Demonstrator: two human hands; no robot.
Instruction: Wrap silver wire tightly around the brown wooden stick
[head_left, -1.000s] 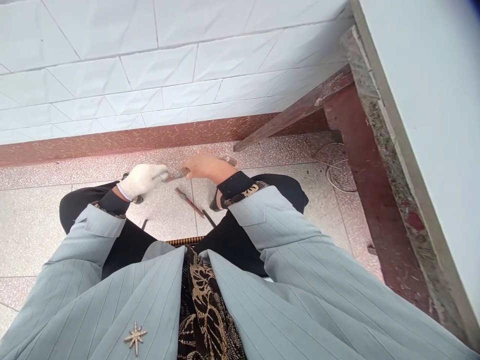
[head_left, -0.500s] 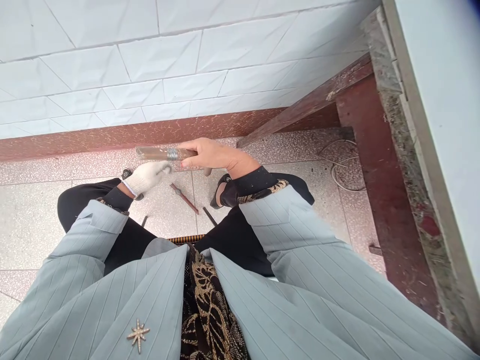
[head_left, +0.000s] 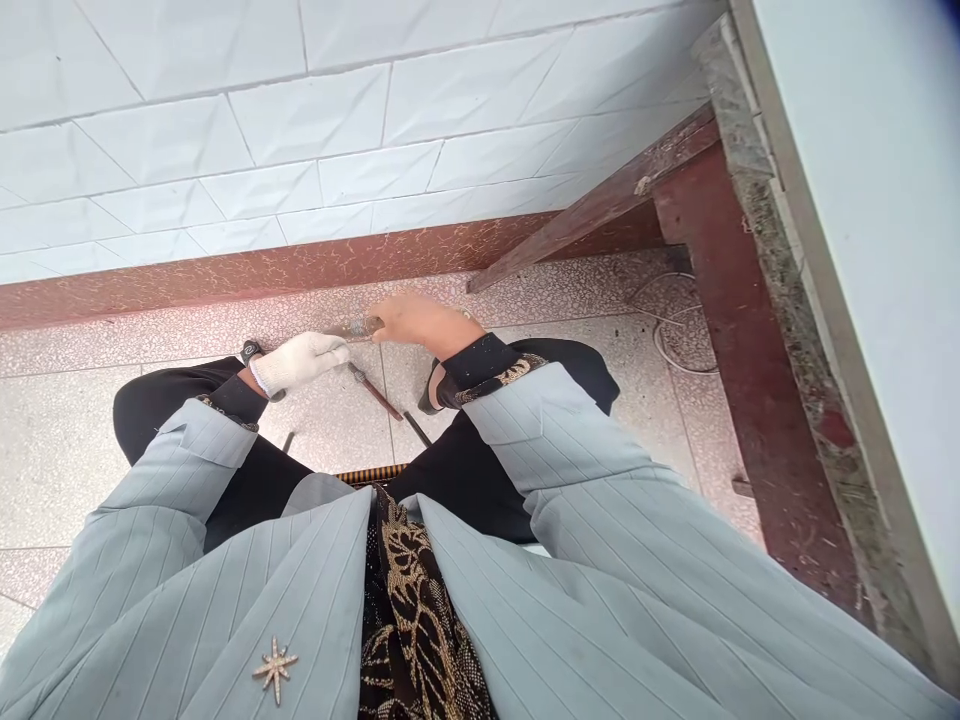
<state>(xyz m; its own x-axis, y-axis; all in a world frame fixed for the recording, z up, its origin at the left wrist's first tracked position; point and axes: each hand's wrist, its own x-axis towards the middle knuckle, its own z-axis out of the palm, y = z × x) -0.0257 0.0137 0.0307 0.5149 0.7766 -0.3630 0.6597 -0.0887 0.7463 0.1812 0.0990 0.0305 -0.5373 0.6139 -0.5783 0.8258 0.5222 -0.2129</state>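
A brown rod [head_left: 346,330] is gripped in the bare right hand [head_left: 427,322], its fingers curled around the right-hand part. The rod is held above the speckled floor [head_left: 330,430], in front of the feet, with its long axis running sideways, roughly along the brown skirting [head_left: 300,265]. Its left end is pointed toward the left hand [head_left: 304,360] and dips slightly toward the body; the right end is hidden by the grip. A silvery wire binding [head_left: 364,326] is wound around it, just beside the right fingers.

The left hand is covered by a white glove, its fingers extended to the right, just below the rod's left part. Whether the rod is touched or pinched there cannot be told.

Beneath, a reddish stick [head_left: 384,400] is laid diagonally, its far end directed left, near the gloved fingertips, its near end right, just beside a dark bar [head_left: 417,430].
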